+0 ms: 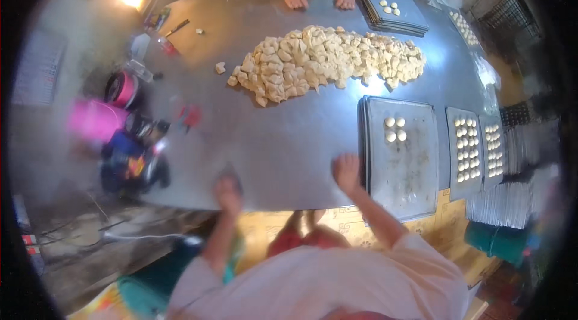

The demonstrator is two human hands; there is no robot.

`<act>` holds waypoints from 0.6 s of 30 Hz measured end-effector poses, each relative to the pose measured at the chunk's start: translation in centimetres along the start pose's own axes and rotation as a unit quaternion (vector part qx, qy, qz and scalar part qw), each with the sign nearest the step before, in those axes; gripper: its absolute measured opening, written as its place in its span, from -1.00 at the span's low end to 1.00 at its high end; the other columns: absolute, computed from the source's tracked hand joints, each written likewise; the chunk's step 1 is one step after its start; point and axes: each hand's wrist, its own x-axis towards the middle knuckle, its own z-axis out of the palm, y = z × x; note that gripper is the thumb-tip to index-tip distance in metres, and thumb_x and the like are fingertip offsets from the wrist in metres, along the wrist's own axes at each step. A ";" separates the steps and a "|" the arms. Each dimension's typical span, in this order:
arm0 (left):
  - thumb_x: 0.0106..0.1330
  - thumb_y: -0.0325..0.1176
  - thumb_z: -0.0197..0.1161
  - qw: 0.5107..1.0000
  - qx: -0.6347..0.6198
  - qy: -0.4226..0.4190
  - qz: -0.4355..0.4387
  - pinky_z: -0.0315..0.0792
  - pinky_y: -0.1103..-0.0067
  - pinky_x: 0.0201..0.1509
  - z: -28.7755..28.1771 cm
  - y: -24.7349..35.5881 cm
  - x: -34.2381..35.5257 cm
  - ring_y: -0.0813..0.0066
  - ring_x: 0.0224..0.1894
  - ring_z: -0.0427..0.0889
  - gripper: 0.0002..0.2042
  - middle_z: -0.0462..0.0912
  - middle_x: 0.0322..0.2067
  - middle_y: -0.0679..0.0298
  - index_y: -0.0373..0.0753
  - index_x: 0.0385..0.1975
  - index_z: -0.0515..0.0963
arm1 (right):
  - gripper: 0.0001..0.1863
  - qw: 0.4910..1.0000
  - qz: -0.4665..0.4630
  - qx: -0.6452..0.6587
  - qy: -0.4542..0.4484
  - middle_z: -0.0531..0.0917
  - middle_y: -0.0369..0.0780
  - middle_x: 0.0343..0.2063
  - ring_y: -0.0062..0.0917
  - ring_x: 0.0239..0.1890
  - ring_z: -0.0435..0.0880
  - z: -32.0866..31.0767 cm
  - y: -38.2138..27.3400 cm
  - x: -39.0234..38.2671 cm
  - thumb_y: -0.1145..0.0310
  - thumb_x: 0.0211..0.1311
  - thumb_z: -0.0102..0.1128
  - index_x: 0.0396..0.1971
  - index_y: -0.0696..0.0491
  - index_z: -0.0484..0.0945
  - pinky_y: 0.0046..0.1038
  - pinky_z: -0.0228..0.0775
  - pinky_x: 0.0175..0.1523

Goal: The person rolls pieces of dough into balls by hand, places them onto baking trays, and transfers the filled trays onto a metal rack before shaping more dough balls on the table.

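Observation:
Blurred by motion, my left hand (229,192) is at the near edge of the metal table (271,157), palm side down; its fingers are too smeared to read. Toward the right, my right hand (347,172) rests on the table beside a stack of trays (404,169), its fingers curled in. Whatever may be under that palm is hidden. Four round dough balls (395,129) sit on the top tray, toward its far end. Beyond both hands lies a long heap of cut dough pieces (319,58), with one loose dough piece (220,68) at its left.
Across the table a person's hands (320,0) rest near another tray stack (391,7). At right are trays with rows of dough balls (468,150). Left, a pink container (96,120), a red object (189,116) and clutter line the edge; a knife (177,27) lies farther back.

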 end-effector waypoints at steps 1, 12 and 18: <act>0.32 -0.36 0.19 0.997 -0.035 -0.043 -0.054 0.40 0.17 0.13 -0.8 3.7 -0.1 0.04 0.00 0.57 -0.74 0.63 -0.10 0.10 -0.20 -0.03 0.59 | -0.75 0.987 0.025 0.043 -0.151 0.56 -0.01 -0.19 -0.05 -0.14 0.53 0.0 -1.3 -1.9 0.34 0.34 0.14 -0.07 0.14 0.56 0.05 0.34 0.01; 0.40 -0.42 0.13 0.929 -0.350 -0.019 -0.120 0.49 0.23 -0.01 4.2 -5.0 -0.6 0.13 -0.05 0.59 -0.80 0.61 -0.11 0.10 -0.19 -0.02 0.50 | -0.87 0.980 -0.023 0.069 -0.185 0.57 -0.06 -0.27 -0.07 -0.09 0.51 0.1 1.3 5.2 0.35 0.30 0.13 -0.33 0.09 0.56 -0.03 0.32 0.03; 0.46 -0.32 0.16 0.991 -0.101 -0.082 -0.033 0.47 0.20 0.02 0.4 7.4 10.9 0.06 -0.08 0.60 -0.86 0.64 -0.17 0.08 -0.21 -0.13 0.58 | -0.89 0.978 -0.048 0.191 -0.074 0.52 0.00 -0.27 -0.05 -0.11 0.49 1.7 -5.6 8.7 0.37 0.26 0.13 -0.30 0.09 0.54 -0.02 0.30 0.00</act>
